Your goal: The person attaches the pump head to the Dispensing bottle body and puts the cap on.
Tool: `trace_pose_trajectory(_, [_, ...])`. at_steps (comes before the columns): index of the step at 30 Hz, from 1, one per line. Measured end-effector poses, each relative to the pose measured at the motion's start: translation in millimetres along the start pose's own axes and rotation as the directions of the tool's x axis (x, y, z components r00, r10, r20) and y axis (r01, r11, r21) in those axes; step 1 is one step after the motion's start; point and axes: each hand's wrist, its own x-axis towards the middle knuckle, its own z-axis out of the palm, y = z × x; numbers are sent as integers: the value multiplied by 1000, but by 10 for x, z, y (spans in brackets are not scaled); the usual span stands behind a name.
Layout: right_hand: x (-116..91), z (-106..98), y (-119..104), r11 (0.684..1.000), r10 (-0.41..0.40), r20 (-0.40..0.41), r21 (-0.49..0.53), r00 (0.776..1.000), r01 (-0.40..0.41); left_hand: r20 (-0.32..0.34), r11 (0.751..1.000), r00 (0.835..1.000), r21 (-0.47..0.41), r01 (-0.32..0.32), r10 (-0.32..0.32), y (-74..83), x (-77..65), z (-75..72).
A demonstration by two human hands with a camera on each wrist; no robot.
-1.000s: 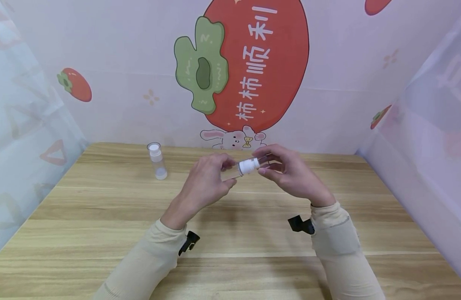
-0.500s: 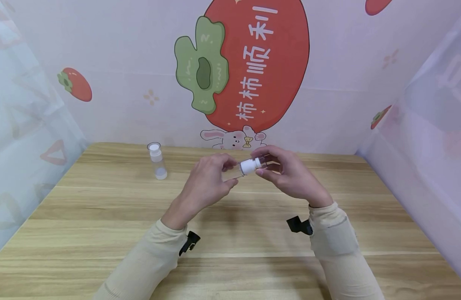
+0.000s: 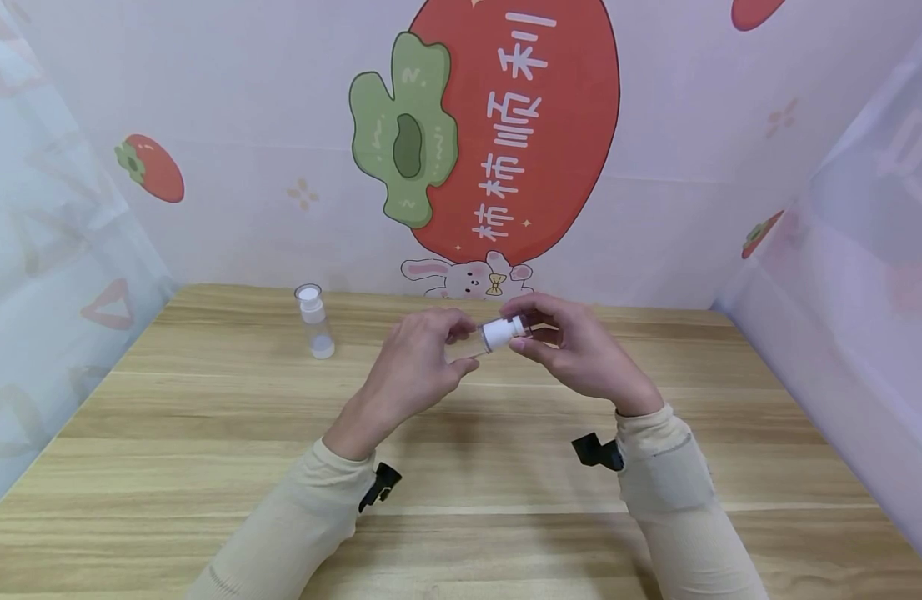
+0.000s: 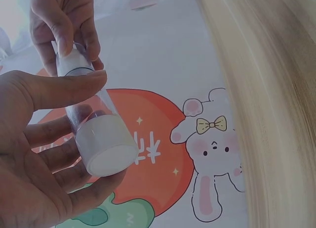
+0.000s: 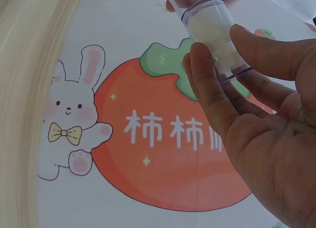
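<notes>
A clear pump bottle (image 3: 498, 333) with a white pump collar is held in the air above the table, tilted with its top to the right. My left hand (image 3: 419, 354) grips its clear body; the white base (image 4: 107, 145) shows in the left wrist view. Around the other end, my right hand (image 3: 573, 346) pinches the clear cap (image 5: 228, 76) between thumb and fingers. That cap sits over the white pump top (image 5: 212, 33). Part of the body is hidden behind the left fingers.
A second clear bottle (image 3: 316, 323) with white top and base stands upright at the back left of the wooden table (image 3: 206, 433). Behind the table rises a printed backdrop (image 3: 243, 208), with side sheets at left and right.
My right hand has shifted slightly left, and the clear cap has come further down over the white pump top. The left hand is almost still, and the standing bottle has not moved.
</notes>
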Motion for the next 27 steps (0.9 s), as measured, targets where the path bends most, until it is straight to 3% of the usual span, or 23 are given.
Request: trace_pose_trajectory(27, [21, 73, -17, 998, 21, -24, -67, 999, -23, 34, 998, 999, -58, -1, 3, -22, -8, 4])
